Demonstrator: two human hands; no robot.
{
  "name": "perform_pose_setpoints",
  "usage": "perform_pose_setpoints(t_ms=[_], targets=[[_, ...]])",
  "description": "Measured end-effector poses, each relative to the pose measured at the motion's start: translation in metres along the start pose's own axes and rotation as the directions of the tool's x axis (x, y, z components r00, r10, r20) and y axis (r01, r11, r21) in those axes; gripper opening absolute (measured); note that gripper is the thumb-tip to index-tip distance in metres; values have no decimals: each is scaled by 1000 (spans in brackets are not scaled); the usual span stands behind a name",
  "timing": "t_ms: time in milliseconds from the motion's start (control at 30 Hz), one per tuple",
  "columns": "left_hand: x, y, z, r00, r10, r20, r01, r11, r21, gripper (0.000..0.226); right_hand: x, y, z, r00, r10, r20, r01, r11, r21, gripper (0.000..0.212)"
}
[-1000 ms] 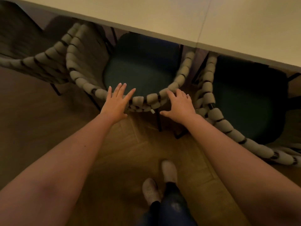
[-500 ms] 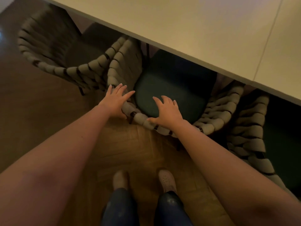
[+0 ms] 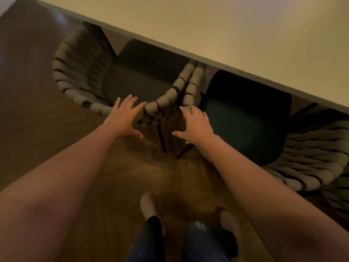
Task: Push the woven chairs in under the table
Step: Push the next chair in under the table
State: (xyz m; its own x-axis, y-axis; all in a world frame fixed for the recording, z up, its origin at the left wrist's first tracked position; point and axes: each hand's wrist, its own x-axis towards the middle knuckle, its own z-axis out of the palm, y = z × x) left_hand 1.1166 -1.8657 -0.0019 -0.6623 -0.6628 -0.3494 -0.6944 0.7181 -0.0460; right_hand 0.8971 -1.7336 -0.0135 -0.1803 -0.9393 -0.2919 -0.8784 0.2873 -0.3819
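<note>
Dim wooden floor [image 3: 56,144], pale table [image 3: 245,35] above, two woven chairs tucked at its near edge.
Left hand [image 3: 125,115] spread flat on the left chair [image 3: 75,72] rim; right hand [image 3: 196,123] splayed over the right chair [image 3: 311,163] rim, arms touching.

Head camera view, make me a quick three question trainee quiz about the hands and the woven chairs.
1. True or false: the left hand is closed around a chair leg.
2. Which hand lies on the right woven chair? A left, B right, C neither.
3. The front of both seats sits under the ___.

Key: 1 false, it lies open on the left woven chair rim. 2 B, the right hand. 3 table.
</note>
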Motion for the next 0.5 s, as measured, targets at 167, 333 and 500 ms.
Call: perform_pose_setpoints(t_ms=[167, 333, 500], targets=[[0, -90, 11, 992, -66, 107, 64, 998, 26, 113, 46, -72, 19, 1000, 0, 25, 1, 999, -50, 92], [19, -158, 26, 941, -128, 314, 76, 982, 173, 109, 100, -117, 42, 989, -80, 125, 100, 982, -161, 94], [49, -220, 38, 936, -86, 341, -13, 960, 279, 75, 139, -159, 66, 969, 6, 246, 72, 949, -306, 62]])
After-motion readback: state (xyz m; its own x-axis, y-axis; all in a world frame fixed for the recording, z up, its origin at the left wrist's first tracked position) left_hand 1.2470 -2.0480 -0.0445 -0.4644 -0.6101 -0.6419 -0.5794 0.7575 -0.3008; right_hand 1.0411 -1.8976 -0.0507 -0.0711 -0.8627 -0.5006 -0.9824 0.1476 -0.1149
